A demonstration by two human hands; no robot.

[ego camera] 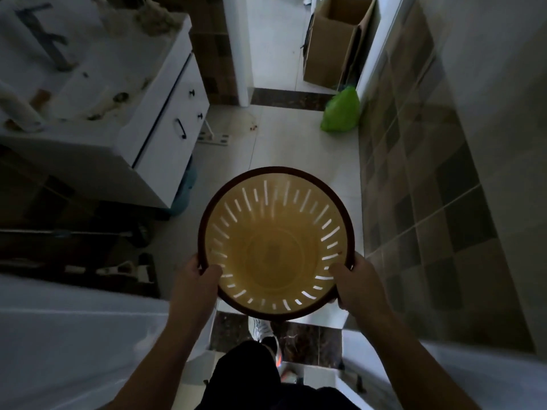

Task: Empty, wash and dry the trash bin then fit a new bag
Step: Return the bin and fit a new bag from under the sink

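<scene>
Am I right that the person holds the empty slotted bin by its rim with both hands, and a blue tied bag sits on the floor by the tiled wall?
Not quite: the bag is green, not blue, as the head view shows. The rest holds: the left hand and right hand hold the empty slotted bin by its rim, and the bag sits on the floor by the tiled wall.

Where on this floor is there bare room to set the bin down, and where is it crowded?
Both hands, left and right, hold the bin by its rim. Bare tiles lie ahead of it, between the cabinet and the tiled wall. It gets crowded farther on: green bag by the wall, cardboard box beyond.
</scene>
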